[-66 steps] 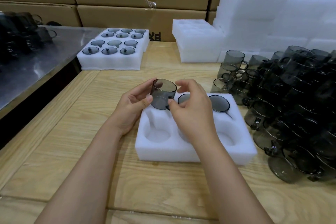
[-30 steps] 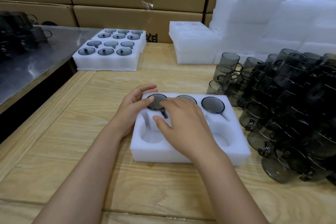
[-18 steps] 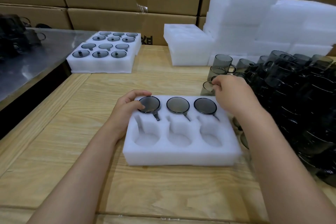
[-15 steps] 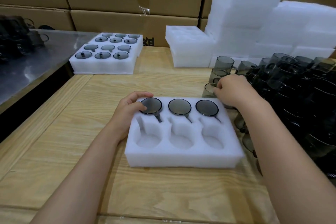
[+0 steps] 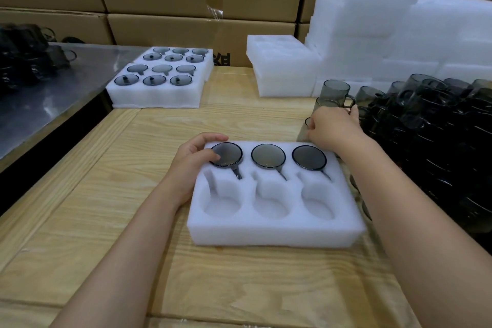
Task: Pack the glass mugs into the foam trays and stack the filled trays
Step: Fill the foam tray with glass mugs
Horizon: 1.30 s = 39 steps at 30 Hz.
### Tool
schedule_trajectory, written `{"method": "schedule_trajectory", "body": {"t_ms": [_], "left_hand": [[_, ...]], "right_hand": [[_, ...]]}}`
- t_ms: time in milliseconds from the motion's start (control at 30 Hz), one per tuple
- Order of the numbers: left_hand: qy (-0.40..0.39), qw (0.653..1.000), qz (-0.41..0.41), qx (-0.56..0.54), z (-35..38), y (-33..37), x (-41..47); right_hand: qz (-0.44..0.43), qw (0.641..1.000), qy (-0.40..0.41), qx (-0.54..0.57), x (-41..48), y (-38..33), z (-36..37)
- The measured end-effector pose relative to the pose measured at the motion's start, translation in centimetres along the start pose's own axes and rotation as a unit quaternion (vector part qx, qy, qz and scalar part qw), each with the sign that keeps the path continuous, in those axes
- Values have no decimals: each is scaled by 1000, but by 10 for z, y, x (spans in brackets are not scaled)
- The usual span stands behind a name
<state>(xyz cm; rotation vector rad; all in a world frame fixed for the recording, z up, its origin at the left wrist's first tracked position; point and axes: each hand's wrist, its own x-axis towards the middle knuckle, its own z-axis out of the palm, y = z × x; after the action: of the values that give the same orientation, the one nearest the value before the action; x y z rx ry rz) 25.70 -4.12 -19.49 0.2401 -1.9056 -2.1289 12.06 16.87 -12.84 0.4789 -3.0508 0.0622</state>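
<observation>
At the middle of the bench, the foam tray lies with its long side running left to right. Its far row is full: three seated mugs stand upright in their pockets, round faces up, handles pointing back toward the person and a touch right. The left hand grips the tray's far-left corner, with the thumb on the leftmost mug. The right hand is curled down among the loose mugs just beside the far-right corner. Whether it has one clasped I cannot tell, because the knuckles hide it.

The step in hand looks like fetching a mug for the near row, where three empty pockets wait. Their handle slots run away from the person, leaning left. So the mug wants lifting straight out of the crowded glass, body upright and handle turned to the far side. Then it lowers squarely while the left hand pins the tray. Two filled trays sit far left.
</observation>
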Motion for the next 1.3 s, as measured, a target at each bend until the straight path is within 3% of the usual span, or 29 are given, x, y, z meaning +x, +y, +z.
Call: {"method": "schedule_trajectory", "body": {"t_ms": [100, 233, 500, 633, 833, 1033, 1167, 1300], "left_hand": [[-5, 1000, 3, 0, 0, 1, -1], [-39, 998, 13, -37, -3, -1, -2], [-157, 983, 38, -90, -7, -4, -3], [-166, 979, 45, -109, -10, -4, -1], [-131, 989, 44, -59, -8, -2, -1], [-148, 987, 14, -56, -7, 2, -4], [-146, 976, -34, -158, -8, 6, -4], [-118, 980, -48, -153, -8, 10, -4]], "right_hand": [[-31, 996, 52, 65, -13, -5, -14], [-170, 960, 116, 191, -43, -22, -34], [-345, 898, 28, 273, -81, -73, -31], [-321, 887, 32, 330, -80, -80, -18], [-217, 860, 30, 460, -91, -94, 0], [-157, 863, 103, 469, -96, -89, 4], [-171, 848, 87, 494, -107, -80, 0], [-205, 857, 29, 472, -119, -81, 4]]}}
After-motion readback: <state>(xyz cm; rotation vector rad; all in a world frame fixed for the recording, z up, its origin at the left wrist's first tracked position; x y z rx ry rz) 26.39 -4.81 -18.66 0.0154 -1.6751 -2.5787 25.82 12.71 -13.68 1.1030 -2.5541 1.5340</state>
